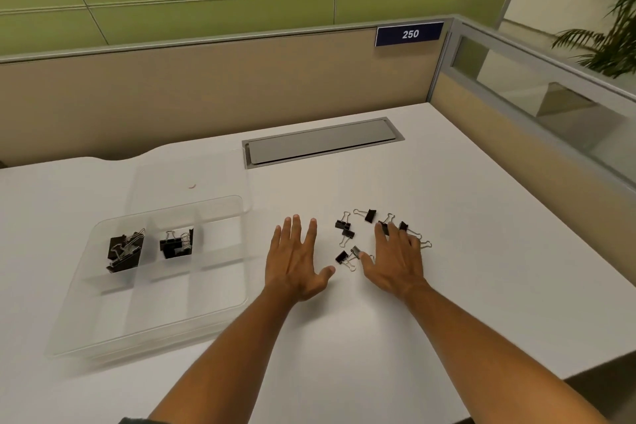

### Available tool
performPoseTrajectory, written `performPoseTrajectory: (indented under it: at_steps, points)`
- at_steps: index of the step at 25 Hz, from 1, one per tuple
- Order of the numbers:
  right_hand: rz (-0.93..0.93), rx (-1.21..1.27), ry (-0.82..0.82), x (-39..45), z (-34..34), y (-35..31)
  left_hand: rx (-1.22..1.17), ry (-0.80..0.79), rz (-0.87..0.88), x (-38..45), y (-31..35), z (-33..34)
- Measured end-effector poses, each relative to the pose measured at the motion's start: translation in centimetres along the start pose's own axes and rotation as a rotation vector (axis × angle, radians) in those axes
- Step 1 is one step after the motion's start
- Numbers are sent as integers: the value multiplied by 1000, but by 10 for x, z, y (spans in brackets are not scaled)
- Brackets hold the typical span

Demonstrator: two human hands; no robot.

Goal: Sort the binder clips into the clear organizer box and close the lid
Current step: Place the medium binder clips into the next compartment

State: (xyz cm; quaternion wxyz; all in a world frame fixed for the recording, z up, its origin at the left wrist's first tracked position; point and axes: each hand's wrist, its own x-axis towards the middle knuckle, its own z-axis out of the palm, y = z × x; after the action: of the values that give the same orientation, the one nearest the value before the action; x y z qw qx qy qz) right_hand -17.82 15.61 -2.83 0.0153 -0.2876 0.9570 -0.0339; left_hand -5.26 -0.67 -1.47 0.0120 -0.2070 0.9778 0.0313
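Note:
A clear organizer box (220,306) lies on the white desk at the left, its lid (192,179) open behind it. Large black binder clips (124,251) fill its far left compartment and medium ones (175,244) the far middle compartment. Several small black binder clips (346,229) lie loose on the desk to the right of the box. My left hand (296,262) is flat and open on the desk between the box and the clips. My right hand (395,258) is spread open over the right part of the loose clips, its fingertips touching some of them.
A grey cable hatch (323,143) is set into the desk (447,251) behind the clips. Beige partition walls close the back and right sides, with a blue "250" sign (409,34). The desk's front edge cuts in at the lower right.

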Motion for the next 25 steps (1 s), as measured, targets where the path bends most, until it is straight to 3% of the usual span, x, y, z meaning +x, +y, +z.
performPoseTrajectory:
  at_steps: [5,11,16,25]
  points:
    - [-13,-50,14,21,2,0,10,-27,-44,0,2,6]
    - [-81,92,10,32,6,2,11,-12,-58,7,2,1]
    - [29,210,-84,32,6,-1,4,-12,-51,6,-3,-1]
    - [86,327,66,20,-18,-19,-15,39,-30,-4,-22,-15]
